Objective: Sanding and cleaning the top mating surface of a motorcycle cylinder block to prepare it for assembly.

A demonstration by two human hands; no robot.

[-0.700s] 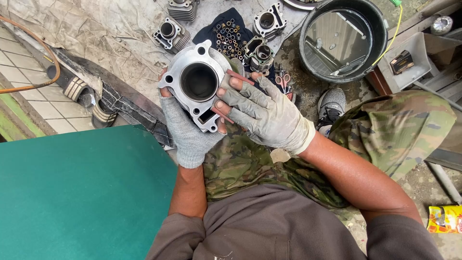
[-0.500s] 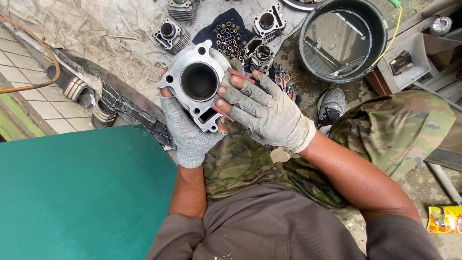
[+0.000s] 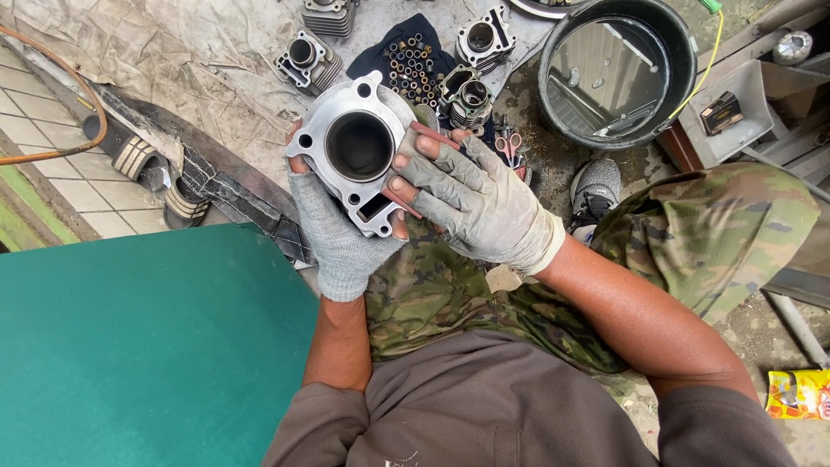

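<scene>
Grey cast-aluminium engine cylinder block [image 3: 356,154], open round bore upward, held above the lap.
Left hand [image 3: 339,235] cups beneath; right hand [image 3: 471,201] fingers clasp its side. More cylinders [image 3: 309,59] lie unhandled on the tarp [image 3: 173,60] by a black bucket [image 3: 616,73].

five engine cylinders [image 3: 357,151], one black bucket [image 3: 616,73], one pair of scissors [image 3: 508,145], two gloved hands [image 3: 471,203]

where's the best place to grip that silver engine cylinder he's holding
Probably by its flat outer flanks, one hand from each side. The engine cylinder faces bore-up, so the left hand cups its left edge and underside while the right hand clamps the right flange, fingertips clear of the open bore.
</scene>
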